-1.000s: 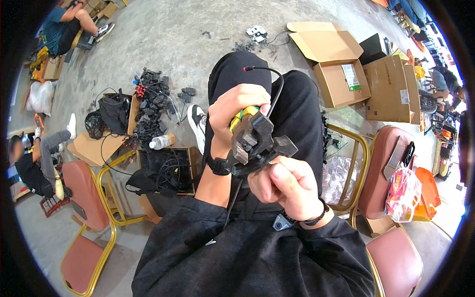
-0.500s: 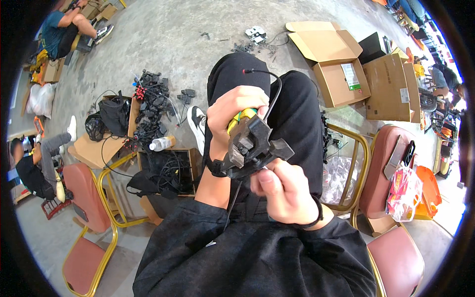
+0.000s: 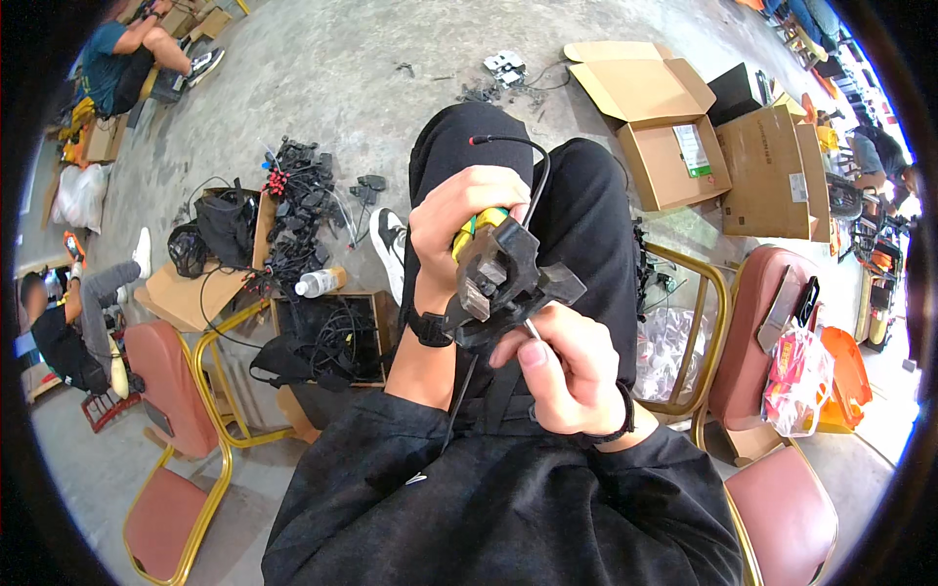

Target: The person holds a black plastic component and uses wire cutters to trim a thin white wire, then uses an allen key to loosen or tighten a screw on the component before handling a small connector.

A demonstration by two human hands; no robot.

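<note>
Okay, so from my end of the feed, my left hand [image 3: 463, 207] has its grip curled snugly around a yellow piece [image 3: 477, 234] that sits right against a chunky black bracket [image 3: 508, 278]. That bracket is held up over my lap, just in front of the black trousers [image 3: 583, 244], with its notched, forked side facing up toward the camera. My right hand [image 3: 569, 363] is just below it, grip pinched thumb against fingers on a thin, light-coloured rod [image 3: 531, 329] that reaches up to the bracket's lower edge (can't tell if it actually goes into anything, the angle hides the tip). A black cable [image 3: 535, 148] with a red end loops up beyond my left hand and arcs over the knees.

Around me: a big tangle of black parts and wires [image 3: 298, 210] on the grey concrete floor [image 3: 371, 83] off to the left, with a clear bottle [image 3: 320, 283] lying near it. Ahead on the right there's a cardboard box [image 3: 674, 166] with its lid flipped back. A reddish padded chair [image 3: 747, 332] stands at my right, with a see-through plastic bag [image 3: 799, 376] hanging by it.
</note>
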